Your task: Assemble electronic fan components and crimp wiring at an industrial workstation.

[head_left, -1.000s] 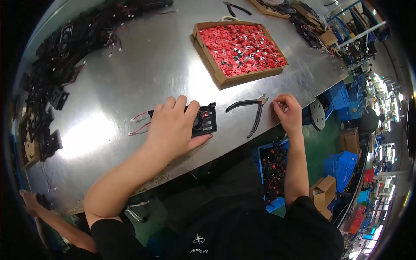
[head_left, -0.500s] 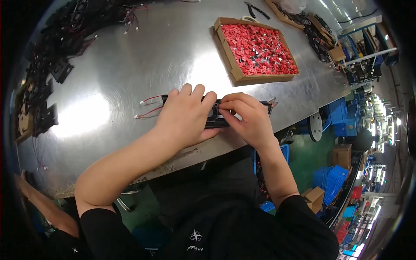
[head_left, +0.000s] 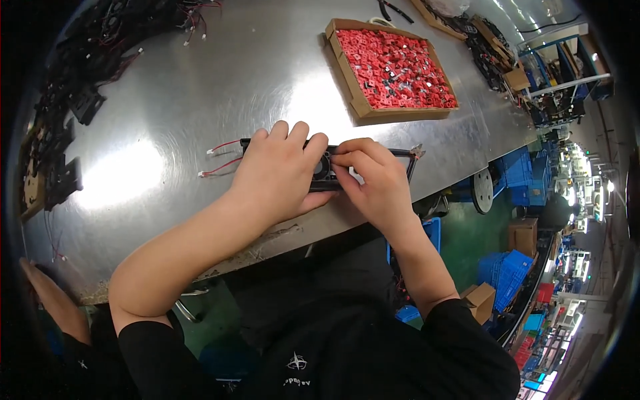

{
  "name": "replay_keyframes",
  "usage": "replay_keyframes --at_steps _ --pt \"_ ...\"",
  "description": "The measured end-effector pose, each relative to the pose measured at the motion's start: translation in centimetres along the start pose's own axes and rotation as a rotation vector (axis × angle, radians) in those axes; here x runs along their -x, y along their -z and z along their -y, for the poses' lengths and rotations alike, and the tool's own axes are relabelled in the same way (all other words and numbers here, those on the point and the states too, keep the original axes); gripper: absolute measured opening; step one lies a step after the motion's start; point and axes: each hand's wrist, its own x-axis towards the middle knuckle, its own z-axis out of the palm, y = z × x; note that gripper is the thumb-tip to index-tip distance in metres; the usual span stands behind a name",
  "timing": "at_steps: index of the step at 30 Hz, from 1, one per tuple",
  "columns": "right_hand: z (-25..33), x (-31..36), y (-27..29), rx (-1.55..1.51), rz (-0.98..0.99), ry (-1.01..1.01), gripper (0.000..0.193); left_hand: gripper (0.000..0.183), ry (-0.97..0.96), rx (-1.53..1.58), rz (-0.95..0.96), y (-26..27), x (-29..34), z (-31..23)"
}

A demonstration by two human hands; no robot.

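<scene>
A hand could sweep widely over the bare metal table (head_left: 220,77) left of the cardboard tray (head_left: 408,114), until the heap of black parts (head_left: 83,77) far left of the tray bars the way. Along the tray's near wall I see a narrower passable lane. Beyond it, on the tray's near side, the left hand (head_left: 277,167) and right hand (head_left: 375,179), close together over a black housing (head_left: 325,185), block the passage, with pliers (head_left: 401,153) towards the tray's right end. Right of the tray, a bare strip gives room; just behind it, other pliers (head_left: 399,13) obstruct.
</scene>
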Motion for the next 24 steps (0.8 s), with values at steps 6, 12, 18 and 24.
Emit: replay_keyframes --at_steps 6,12,18,24 --pt "1.7 1.2 0.5 -0.03 0.122 -0.311 0.027 0.063 0.004 -0.006 0.025 0.0 0.1 0.1" --pt "3.5 2.4 0.6 0.08 0.198 -0.362 0.038 0.062 -0.017 -0.01 0.025 0.0 -0.1 0.0" --pt "0.7 1.7 1.4 -0.293 0.315 -0.462 0.043 0.06 -0.004 0.025 0.007 -0.2 -0.2 1.0" --pt "-1.8 3.7 7.8 -0.161 0.432 -0.232 0.078 0.064 -0.043 -0.006 -0.043 -0.6 0.0 1.4"
